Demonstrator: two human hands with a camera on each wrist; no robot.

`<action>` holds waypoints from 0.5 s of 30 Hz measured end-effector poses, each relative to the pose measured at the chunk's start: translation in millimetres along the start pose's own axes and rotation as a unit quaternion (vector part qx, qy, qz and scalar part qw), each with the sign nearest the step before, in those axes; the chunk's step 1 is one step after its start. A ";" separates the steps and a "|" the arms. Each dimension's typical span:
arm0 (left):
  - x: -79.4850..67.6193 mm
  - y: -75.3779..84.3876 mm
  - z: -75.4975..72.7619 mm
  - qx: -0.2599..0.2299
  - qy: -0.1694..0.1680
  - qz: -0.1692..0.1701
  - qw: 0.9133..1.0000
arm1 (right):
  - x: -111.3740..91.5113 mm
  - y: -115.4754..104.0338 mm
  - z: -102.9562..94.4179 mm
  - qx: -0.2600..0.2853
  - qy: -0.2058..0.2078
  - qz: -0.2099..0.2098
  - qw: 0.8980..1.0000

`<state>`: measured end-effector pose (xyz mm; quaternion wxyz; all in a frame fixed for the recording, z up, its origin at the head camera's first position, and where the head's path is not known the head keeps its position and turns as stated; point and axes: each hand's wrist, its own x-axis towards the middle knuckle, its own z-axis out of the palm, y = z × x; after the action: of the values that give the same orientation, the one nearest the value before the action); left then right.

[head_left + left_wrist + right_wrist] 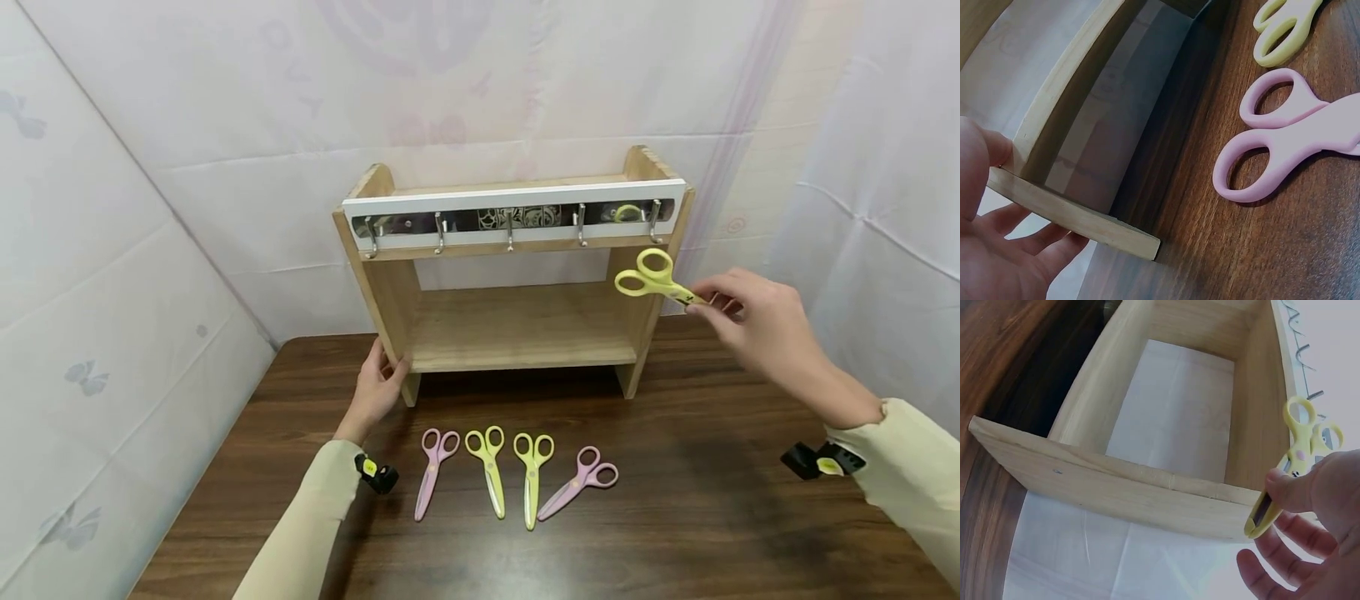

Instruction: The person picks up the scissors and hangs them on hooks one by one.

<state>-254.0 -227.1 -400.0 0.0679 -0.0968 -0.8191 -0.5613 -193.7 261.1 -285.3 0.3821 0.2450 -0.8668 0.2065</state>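
Pale print on the white backdrop curtain (225, 200) is too faint for me to read, and I cannot make out the round yellow-green label (830, 466) on the black right wrist mount (801, 461). My right hand (765, 321) pinches yellow plastic-handled scissors (655, 279) by the blade end; their loops show just below the rightmost hook of the white rail with silver hooks (517, 193). My left hand (375, 392) grips the lower left side panel of the pale wooden rack (525, 325), thumb on one face, fingers on the other. The rack stands near the back edge of the dark wood-grain table (690, 500). Between its two side panels, the lower shelf lies open to the front. Before it, well in from the table's left edge, lie four more scissors: pink (430, 475), yellow (490, 467), yellow (531, 475), pink (577, 483). The last two have their tips close together.
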 end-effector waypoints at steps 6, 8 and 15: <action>0.7 -0.2 1.0 -0.005 0.005 0.004 1.000 | 3.1 -0.5 -0.2 0.008 0.003 0.031 0.999; 1.7 -1.9 1.4 -0.008 0.006 0.004 1.000 | 3.6 -0.5 0.1 0.011 0.006 0.039 0.999; 12.3 -30.0 2.6 0.000 0.017 0.017 1.000 | 3.1 2.7 3.8 0.020 0.001 0.072 0.997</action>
<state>-273.1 -234.2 -425.4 0.0909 -0.1012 -0.8160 -0.5619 -199.3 260.4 -285.7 0.3621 0.1894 -0.8775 0.2511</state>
